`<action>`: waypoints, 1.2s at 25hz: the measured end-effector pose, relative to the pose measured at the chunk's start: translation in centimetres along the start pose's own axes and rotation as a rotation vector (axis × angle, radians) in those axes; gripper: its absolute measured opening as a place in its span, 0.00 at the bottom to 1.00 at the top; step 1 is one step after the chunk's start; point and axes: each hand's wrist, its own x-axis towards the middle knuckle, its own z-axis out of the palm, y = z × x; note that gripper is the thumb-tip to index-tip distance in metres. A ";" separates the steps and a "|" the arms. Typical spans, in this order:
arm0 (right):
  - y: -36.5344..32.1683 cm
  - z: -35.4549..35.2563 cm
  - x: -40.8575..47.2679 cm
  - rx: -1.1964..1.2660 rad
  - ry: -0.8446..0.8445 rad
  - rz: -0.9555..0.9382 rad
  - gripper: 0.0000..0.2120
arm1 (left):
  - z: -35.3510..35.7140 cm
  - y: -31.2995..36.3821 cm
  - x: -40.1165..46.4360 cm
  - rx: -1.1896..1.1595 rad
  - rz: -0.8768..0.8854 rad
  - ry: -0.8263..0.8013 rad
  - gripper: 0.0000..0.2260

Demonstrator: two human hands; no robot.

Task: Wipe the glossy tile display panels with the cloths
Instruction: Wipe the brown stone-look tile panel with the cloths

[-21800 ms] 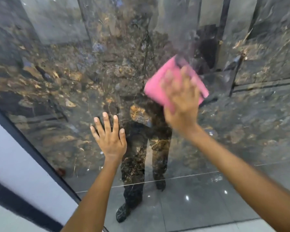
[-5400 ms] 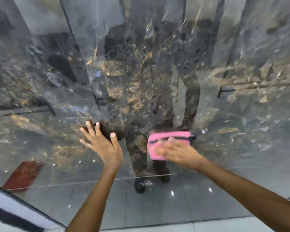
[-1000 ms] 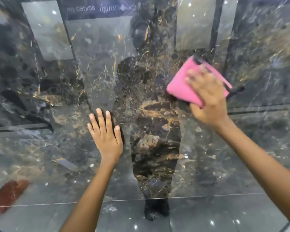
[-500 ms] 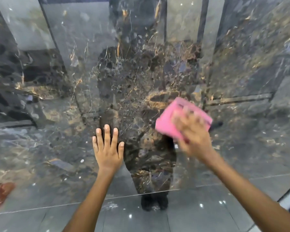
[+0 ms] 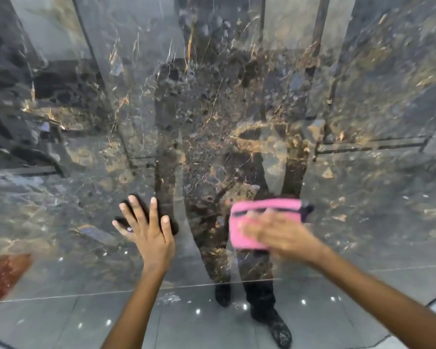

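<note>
1. Under the right hand (image 5: 283,234), blurred, lies the pink cloth (image 5: 259,222); the fingers spread flat across it and press it to the panel rather than curling round it; whether the thumb hooks an edge I cannot tell.
2. Cloth's long axis runs left to right, with a dark strip along its upper part and a dark tab at its right end; it sits low on the glossy marble-look tile panel (image 5: 212,109), near the panel's bottom edge.
3. Left hand (image 5: 147,229) holds nothing; its fingers are straight and splayed, palm flat on the same panel, just left of the cloth.
4. By my reading, the unwiped reach lies upward and outward from the cloth, so the right hand is the nearer for the next stroke; the left only braces.
5. No brand, label or writing is legible anywhere.
6. Below, grey floor tiles (image 5: 86,321) mirror small ceiling lights.
</note>
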 end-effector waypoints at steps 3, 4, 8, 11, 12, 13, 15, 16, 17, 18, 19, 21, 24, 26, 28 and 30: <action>5.0 -3.0 2.0 -0.102 0.340 0.409 0.31 | 0.9 -1.8 -0.9 0.091 0.060 0.020 0.24; 4.5 -2.4 2.4 -0.098 0.401 0.587 0.31 | 1.4 -2.0 -0.9 0.095 0.075 0.053 0.24; -5.8 6.7 -2.9 -0.202 0.006 0.294 0.40 | 1.8 -2.1 -0.7 0.074 0.091 0.098 0.24; -8.2 7.3 -5.6 -0.161 -0.222 -0.014 0.53 | 2.0 -2.4 -1.0 0.086 0.116 0.112 0.24; -7.9 6.6 -4.5 -0.141 -0.156 0.046 0.49 | 2.2 -2.5 -1.1 0.082 0.119 0.116 0.24; -7.4 5.7 -2.5 -0.103 -0.057 0.171 0.44 | 2.3 -2.5 -1.1 0.076 0.122 0.119 0.24; -6.1 5.0 2.5 -0.113 0.229 0.449 0.35 | 2.3 -2.5 -1.0 0.079 0.122 0.123 0.24; -5.9 5.4 4.3 -0.095 0.270 0.516 0.32 | 2.2 -2.5 -1.0 0.069 0.119 0.114 0.23; -6.7 6.4 5.2 -0.136 0.256 0.475 0.31 | 2.2 -2.6 -1.0 0.054 0.123 0.111 0.23; -8.4 8.6 4.5 -0.223 0.172 0.334 0.30 | 2.2 -2.6 -1.0 0.049 0.131 0.115 0.23; -10.8 11.0 2.7 -0.263 0.010 0.121 0.29 | 2.2 -2.7 -1.1 0.062 0.132 0.118 0.23; -14.3 14.0 -2.8 -0.200 -0.545 -0.323 0.31 | 2.3 -2.7 -1.0 0.078 0.122 0.114 0.23; -14.0 13.5 -5.9 -0.133 -0.597 -0.394 0.50 | 2.4 -2.6 -1.2 0.064 0.122 0.125 0.23; -13.4 12.8 -2.6 -0.003 -0.411 -0.178 0.50 | 2.3 -2.6 -1.1 0.041 0.116 0.122 0.23; -14.6 12.9 1.8 0.075 -0.211 -0.061 0.40 | 2.2 -2.5 -1.0 0.033 0.117 0.108 0.23; -16.6 14.1 3.5 0.003 -0.263 -0.205 0.34 | 2.2 -2.7 -1.1 0.049 0.124 0.111 0.23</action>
